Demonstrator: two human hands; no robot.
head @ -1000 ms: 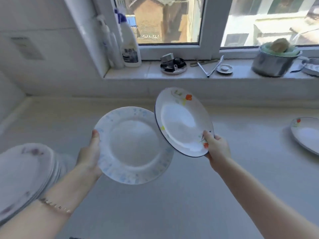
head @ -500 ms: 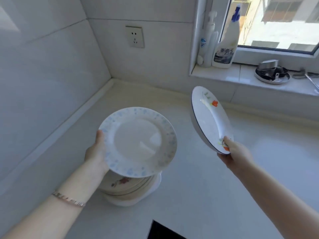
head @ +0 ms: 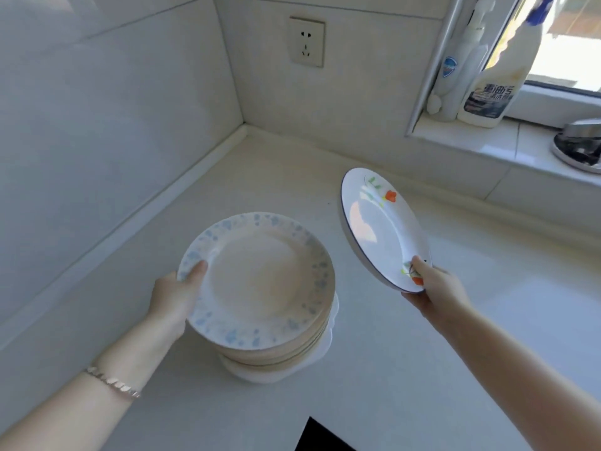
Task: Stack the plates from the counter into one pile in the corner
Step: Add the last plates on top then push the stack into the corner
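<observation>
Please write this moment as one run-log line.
left hand: holds speckled plate over pile | right hand: holds flower plate tilted, beside pile

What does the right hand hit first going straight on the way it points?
Likely the corner walls: the right hand, with the flowered plate leading, points beyond the speckled plate over bare counter. Depth unclear; the rims might clip.
</observation>
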